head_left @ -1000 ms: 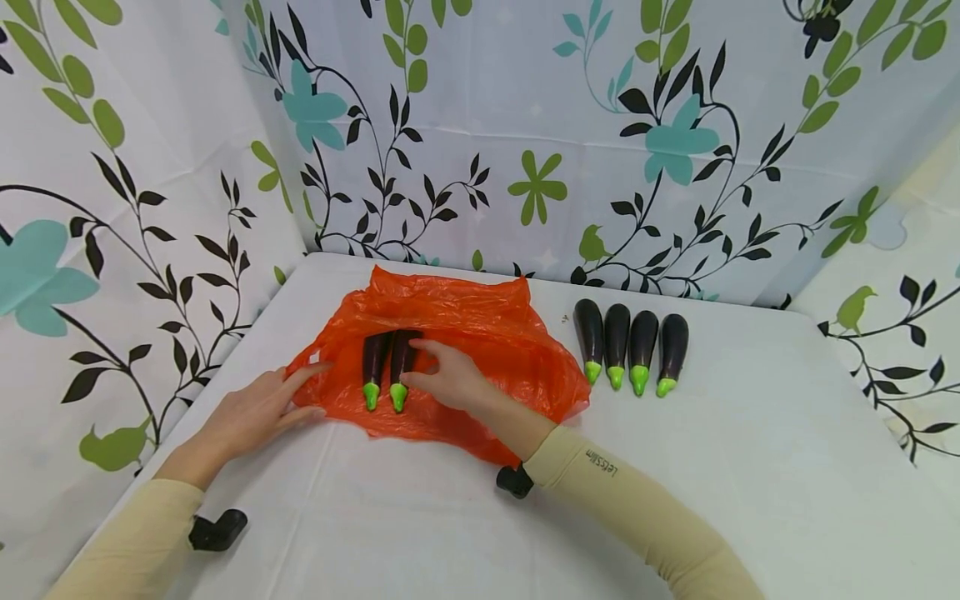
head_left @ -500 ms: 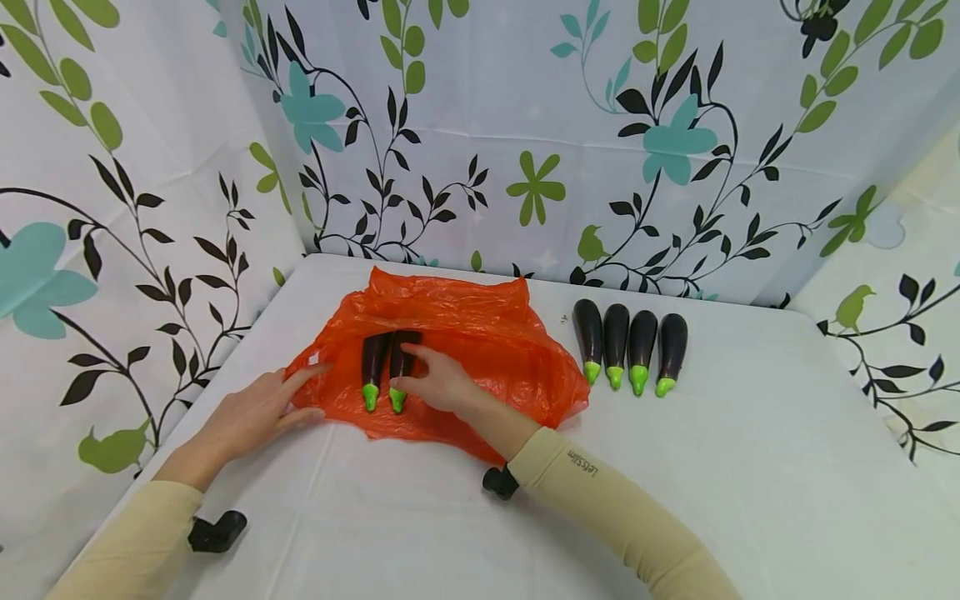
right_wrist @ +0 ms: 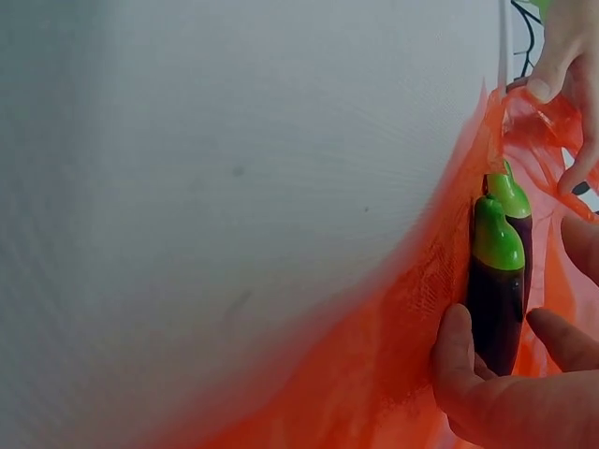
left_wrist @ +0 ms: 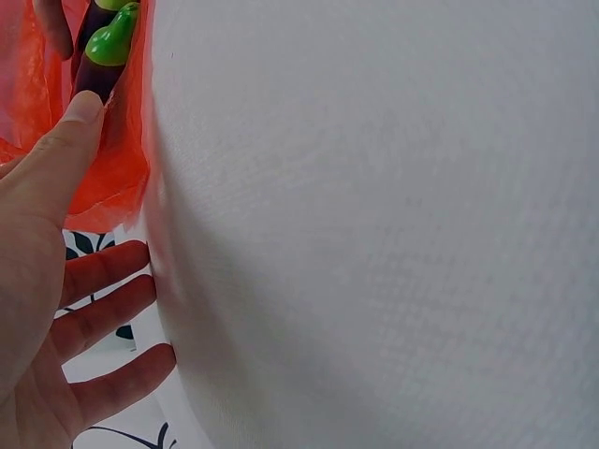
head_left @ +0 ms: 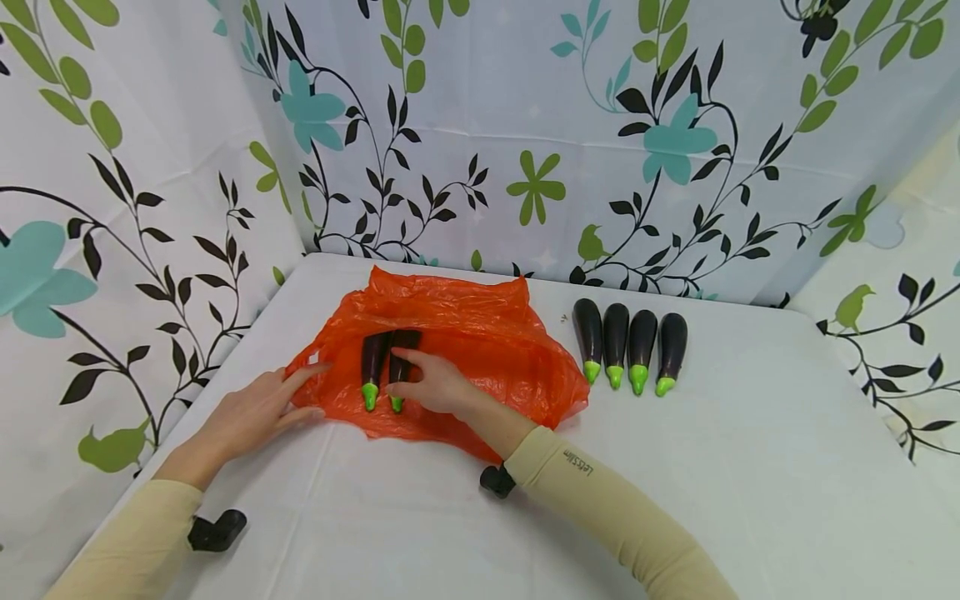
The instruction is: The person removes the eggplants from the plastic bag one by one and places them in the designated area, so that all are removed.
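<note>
An orange plastic bag (head_left: 450, 304) lies with its mouth towards me. Two dark purple eggplants with green stems, a left eggplant (head_left: 372, 367) and a right eggplant (head_left: 403, 367), lie side by side in the mouth. My right hand (head_left: 438, 383) reaches in from the right, thumb and fingers on either side of the right eggplant; the right wrist view shows this eggplant (right_wrist: 496, 299) between them. My left hand (head_left: 255, 412) rests at the bag's left edge, fingers spread. Its thumb (left_wrist: 65, 154) touches the bag in the left wrist view, with the other fingers extended.
Several eggplants (head_left: 630, 346) stand in a row on the white table (head_left: 750, 467), right of the bag. A black wrist device (head_left: 217, 531) shows under the left forearm, another wrist device (head_left: 497, 482) under the right. A patterned curtain (head_left: 525, 108) hangs behind and at the sides.
My right hand has moved slightly left over the right eggplant, its thumb and fingertips now across it. The left hand, the bag and both eggplants stay nearly where they were.
</note>
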A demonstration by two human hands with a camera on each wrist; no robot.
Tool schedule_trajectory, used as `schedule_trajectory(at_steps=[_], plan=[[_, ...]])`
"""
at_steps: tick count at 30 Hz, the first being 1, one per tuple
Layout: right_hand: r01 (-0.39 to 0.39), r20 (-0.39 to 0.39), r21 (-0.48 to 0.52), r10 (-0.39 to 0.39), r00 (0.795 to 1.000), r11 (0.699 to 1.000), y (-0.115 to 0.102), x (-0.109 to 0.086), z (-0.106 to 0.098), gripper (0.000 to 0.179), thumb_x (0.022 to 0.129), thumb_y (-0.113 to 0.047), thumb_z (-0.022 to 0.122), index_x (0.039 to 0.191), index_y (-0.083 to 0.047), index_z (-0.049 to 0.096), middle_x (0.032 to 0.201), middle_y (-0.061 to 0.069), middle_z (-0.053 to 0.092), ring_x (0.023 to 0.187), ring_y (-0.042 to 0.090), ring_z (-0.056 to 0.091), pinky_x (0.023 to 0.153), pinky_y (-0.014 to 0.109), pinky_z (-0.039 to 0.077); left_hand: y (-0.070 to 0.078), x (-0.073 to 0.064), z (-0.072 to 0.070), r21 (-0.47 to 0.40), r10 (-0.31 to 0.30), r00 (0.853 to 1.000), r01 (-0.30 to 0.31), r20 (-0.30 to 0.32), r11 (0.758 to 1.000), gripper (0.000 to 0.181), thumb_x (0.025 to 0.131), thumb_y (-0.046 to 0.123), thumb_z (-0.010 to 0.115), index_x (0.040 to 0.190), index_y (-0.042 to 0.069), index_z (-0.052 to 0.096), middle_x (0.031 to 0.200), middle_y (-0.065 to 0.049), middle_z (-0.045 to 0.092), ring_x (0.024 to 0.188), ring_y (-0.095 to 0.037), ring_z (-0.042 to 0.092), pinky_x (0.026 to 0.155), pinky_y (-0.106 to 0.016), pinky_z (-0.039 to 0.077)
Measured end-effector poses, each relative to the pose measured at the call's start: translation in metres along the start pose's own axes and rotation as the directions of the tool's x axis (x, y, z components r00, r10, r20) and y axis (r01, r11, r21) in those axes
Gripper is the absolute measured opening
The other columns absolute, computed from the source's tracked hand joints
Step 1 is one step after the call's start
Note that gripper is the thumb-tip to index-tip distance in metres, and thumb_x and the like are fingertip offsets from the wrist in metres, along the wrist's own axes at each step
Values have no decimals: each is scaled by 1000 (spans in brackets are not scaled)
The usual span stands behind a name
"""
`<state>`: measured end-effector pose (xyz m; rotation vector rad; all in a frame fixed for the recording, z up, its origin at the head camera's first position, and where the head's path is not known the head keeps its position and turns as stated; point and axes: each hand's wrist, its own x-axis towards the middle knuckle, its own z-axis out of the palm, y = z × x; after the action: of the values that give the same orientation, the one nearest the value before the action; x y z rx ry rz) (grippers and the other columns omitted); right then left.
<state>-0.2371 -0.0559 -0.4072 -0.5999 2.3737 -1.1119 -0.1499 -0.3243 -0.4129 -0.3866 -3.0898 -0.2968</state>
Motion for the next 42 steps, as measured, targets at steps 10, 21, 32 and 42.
schedule_trajectory(at_steps=[10, 21, 32, 42], plan=[[9, 32, -54, -7, 999, 999, -2, 1, 1, 63, 92, -36, 68, 149, -27, 43, 142, 6, 48, 116, 20, 44, 91, 35, 45, 1, 0, 0, -1, -4, 1000, 4, -1, 1000, 67, 87, 51, 68, 141, 21, 43, 82, -2, 48, 76, -19, 48, 51, -33, 42], [-34, -5, 26, 34, 999, 999, -2, 0, 1, 60, 90, -30, 71, 146, -28, 48, 135, 6, 50, 99, 20, 47, 66, 28, 39, 1, 1, 0, 2, -4, 1000, 4, 3, 1000, 68, 87, 53, 67, 142, 21, 42, 82, -2, 47, 75, -18, 47, 52, -33, 43], [-63, -6, 201, 65, 998, 978, 0, -1, 2, 58, 89, -23, 74, 143, -26, 52, 68, 0, 40, 48, 15, 31, 49, 26, 29, 0, -1, -1, 9, 21, 1000, -21, -22, 1000, 67, 87, 51, 68, 141, 22, 42, 80, -1, 46, 75, -18, 47, 51, -33, 40], [-95, -17, 289, 104, 994, 953, 2, -6, 1, 54, 89, -23, 74, 139, -31, 56, 86, 2, 57, 52, 18, 42, 51, 26, 36, 0, 0, -1, 2, 18, 1000, -18, -16, 1000, 67, 86, 52, 68, 141, 21, 42, 81, -1, 46, 76, -18, 47, 51, -32, 41]])
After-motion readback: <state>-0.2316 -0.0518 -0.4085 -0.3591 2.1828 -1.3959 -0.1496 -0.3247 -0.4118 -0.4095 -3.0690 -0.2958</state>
